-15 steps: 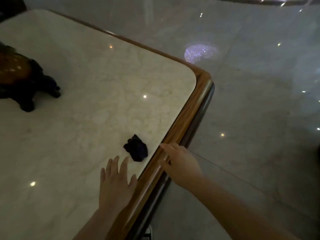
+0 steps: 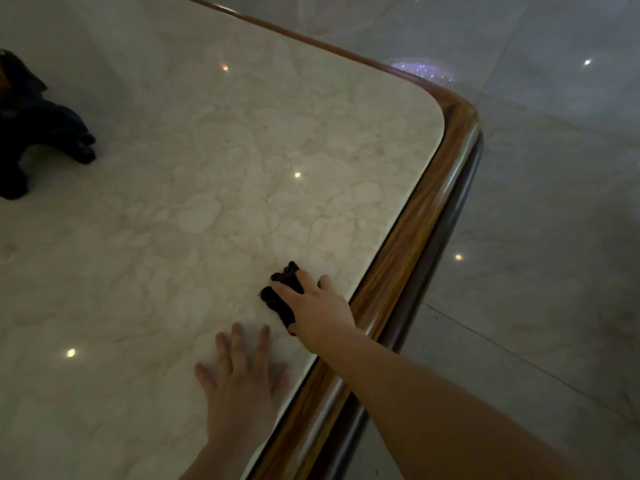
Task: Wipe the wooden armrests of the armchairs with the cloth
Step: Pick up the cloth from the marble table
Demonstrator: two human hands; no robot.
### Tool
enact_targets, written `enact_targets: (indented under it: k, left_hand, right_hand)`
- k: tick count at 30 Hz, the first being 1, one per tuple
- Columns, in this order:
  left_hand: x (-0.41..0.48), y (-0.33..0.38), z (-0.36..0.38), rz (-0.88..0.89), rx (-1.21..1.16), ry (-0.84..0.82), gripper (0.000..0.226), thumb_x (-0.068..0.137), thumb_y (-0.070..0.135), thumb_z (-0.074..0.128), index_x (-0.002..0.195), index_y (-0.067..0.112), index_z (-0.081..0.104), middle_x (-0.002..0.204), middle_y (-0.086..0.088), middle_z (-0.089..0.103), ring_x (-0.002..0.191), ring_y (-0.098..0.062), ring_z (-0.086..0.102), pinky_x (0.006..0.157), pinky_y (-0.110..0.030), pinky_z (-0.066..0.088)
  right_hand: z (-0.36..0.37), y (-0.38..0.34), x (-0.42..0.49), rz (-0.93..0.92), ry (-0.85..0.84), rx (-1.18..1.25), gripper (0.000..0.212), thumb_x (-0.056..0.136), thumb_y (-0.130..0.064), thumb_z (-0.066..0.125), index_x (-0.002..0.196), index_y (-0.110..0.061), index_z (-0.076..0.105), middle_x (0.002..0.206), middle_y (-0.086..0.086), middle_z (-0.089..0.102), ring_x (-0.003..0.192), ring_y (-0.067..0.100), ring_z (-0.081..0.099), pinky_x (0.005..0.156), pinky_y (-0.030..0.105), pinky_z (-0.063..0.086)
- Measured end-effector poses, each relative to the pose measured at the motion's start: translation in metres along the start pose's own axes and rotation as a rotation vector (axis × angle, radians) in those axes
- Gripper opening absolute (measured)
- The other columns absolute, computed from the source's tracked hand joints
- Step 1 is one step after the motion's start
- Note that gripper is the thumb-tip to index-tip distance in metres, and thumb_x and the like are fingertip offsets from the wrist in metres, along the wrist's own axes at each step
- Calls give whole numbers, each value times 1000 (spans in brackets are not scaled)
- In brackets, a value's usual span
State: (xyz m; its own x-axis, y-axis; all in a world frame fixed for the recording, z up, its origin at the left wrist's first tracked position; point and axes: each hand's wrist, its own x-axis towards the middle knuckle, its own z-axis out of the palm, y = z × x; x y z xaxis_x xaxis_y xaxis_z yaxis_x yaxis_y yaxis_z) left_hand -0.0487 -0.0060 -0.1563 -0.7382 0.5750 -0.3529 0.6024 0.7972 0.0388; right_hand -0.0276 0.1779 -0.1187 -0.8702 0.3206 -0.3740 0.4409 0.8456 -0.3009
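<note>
A small dark cloth lies crumpled on the marble tabletop near its wooden edge. My right hand lies over the cloth, fingers curled around it, and covers its right part. My left hand rests flat on the marble just in front of the cloth, fingers spread, holding nothing. No armchair or armrest is in view.
The wooden rim of the table runs diagonally from the rounded far corner towards me. A dark animal figurine stands on the marble at the left. Glossy floor tiles lie to the right of the table.
My right hand has moved left from the table's wooden edge onto the cloth and closed on it. My left hand stays flat on the marble.
</note>
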Motion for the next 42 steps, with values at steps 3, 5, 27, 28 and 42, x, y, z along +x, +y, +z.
enact_targets:
  k: [3, 5, 27, 28, 42]
  left_hand:
    - [-1, 2, -7, -19, 19, -40, 76, 86, 75, 11, 150, 40, -10, 162, -9, -10, 146, -36, -10, 110, -68, 10]
    - [0, 3, -10, -38, 37, -75, 76, 85, 75, 10, 148, 40, -14, 162, -9, -14, 146, -36, -12, 111, -66, 11]
    - [-46, 157, -189, 471, -42, 204, 71, 85, 59, 32, 146, 23, 37, 148, -19, 39, 139, -42, 31, 102, -68, 31]
    - [-51, 166, -196, 492, -49, 210, 71, 85, 58, 34, 145, 22, 38, 147, -20, 40, 138, -43, 32, 101, -69, 32]
    - [-159, 265, -290, 751, -45, 236, 77, 77, 59, 36, 140, 17, 48, 140, -22, 49, 130, -43, 44, 95, -70, 36]
  right_hand:
    - [-4, 4, 3, 10, 17, 50, 63, 88, -28, 68, 139, -33, 31, 139, 13, 29, 104, 37, 46, 68, 42, 47]
    - [-11, 11, -1, 40, 2, 105, 60, 85, -30, 69, 134, -31, 36, 127, 12, 37, 94, 34, 51, 66, 39, 47]
    - [-154, 118, -225, 431, 526, 516, 49, 68, -42, 62, 115, -45, 50, 97, -6, 55, 83, 18, 58, 71, 28, 45]
    - [-159, 120, -239, 443, 536, 513, 48, 69, -40, 64, 115, -44, 51, 95, -7, 54, 83, 18, 58, 71, 28, 45]
    - [-232, 143, -428, 661, 678, 455, 49, 74, -39, 63, 119, -46, 45, 97, -9, 49, 78, 16, 54, 59, 19, 38]
